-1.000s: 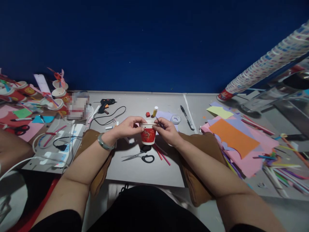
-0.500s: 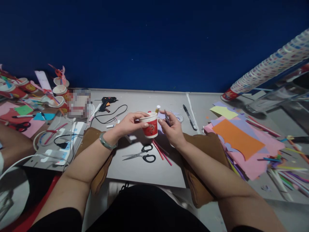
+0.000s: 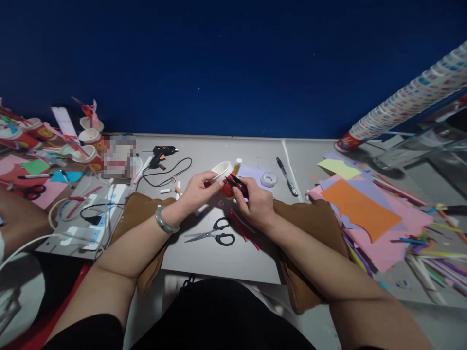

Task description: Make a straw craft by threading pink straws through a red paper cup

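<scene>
My left hand [image 3: 200, 190] is closed round a red paper cup [image 3: 226, 188] with a white rim, held tilted above the table. In my right hand [image 3: 255, 198] is a small dark tool [image 3: 234, 181] with pointed ends. Its tip meets or overlaps the cup's red side; I cannot tell whether it pierces it. The fingers hide most of the tool, so its exact kind is unclear. Below the hands, black-handled scissors [image 3: 215, 234] lie spread on the table beside red sticks [image 3: 242, 226].
Behind the hands are a glue stick [image 3: 238, 166], a tape roll [image 3: 269, 179] and a black marker [image 3: 287, 176]. A glue gun [image 3: 162, 156] and power strip [image 3: 105, 214] lie left. Coloured paper [image 3: 361, 209] and a leaning cup stack [image 3: 401, 104] are right. Brown cushions [image 3: 310, 228] sit under my forearms.
The cup has tipped from nearly upright. My right hand has moved left, bringing the dark tool from beside the cup to its side. The tape roll shows more fully.
</scene>
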{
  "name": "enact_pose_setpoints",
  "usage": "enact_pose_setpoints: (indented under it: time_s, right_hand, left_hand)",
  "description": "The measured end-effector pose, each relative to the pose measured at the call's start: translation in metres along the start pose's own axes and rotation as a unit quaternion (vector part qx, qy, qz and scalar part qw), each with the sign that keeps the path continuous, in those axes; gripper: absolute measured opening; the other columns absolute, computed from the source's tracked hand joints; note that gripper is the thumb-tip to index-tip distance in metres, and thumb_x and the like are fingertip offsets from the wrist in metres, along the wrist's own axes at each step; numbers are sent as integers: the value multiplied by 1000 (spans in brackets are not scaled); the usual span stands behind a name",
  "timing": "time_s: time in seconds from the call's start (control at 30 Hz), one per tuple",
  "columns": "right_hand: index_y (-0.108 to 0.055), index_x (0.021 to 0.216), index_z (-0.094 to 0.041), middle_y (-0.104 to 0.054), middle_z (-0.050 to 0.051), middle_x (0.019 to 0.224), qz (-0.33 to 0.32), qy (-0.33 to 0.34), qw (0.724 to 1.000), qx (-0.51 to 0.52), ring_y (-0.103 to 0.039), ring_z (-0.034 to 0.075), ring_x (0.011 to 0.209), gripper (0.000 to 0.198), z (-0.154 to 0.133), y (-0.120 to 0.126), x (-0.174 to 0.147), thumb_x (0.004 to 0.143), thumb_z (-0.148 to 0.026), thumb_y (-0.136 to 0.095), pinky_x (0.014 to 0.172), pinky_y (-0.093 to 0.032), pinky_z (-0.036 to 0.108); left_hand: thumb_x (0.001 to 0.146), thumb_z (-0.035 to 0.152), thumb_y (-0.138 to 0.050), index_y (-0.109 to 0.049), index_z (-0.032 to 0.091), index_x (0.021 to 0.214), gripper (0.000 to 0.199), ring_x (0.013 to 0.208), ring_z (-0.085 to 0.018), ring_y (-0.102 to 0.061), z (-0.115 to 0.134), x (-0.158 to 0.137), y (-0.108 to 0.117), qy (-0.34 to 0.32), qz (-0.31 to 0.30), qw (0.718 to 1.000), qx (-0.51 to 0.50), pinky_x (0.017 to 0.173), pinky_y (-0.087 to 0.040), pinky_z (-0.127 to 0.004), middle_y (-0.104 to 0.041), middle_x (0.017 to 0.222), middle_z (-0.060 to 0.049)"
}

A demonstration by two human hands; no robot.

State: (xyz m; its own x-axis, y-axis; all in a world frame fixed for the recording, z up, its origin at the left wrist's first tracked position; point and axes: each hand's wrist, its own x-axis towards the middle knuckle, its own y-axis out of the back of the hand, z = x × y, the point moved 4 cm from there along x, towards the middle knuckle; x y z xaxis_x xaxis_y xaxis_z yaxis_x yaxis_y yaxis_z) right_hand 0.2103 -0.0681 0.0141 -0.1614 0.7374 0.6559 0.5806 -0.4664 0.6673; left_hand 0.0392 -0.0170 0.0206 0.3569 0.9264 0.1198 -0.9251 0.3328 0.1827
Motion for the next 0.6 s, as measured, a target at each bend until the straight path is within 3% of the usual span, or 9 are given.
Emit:
enact_pose_setpoints:
  time_s: [0.17, 0.6]
  right_hand:
    - [-61, 112, -18, -74, 7, 89, -25, -39, 999, -4, -66, 18, 64, 29, 5, -3, 0, 103, -40, -45, 58, -44, 28]
    - [-58, 110, -19, -69, 4, 77, -96, -110, 986, 85, -57, 17, 55, 28, 7, -5, 0, 101, -42, -45, 57, -41, 28]
  left_hand:
    - [92, 38, -62, -76, 17, 83, 27, 84, -14, -63, 4, -2, -3, -60, -4, 997, 41, 76, -50, -25, -71, 89, -6]
    - [94, 46, -58, -72, 17, 76, 37, 85, -16, -63, 10, -4, -2, -64, 17, 994, 93, 82, -48, -28, -71, 86, -6]
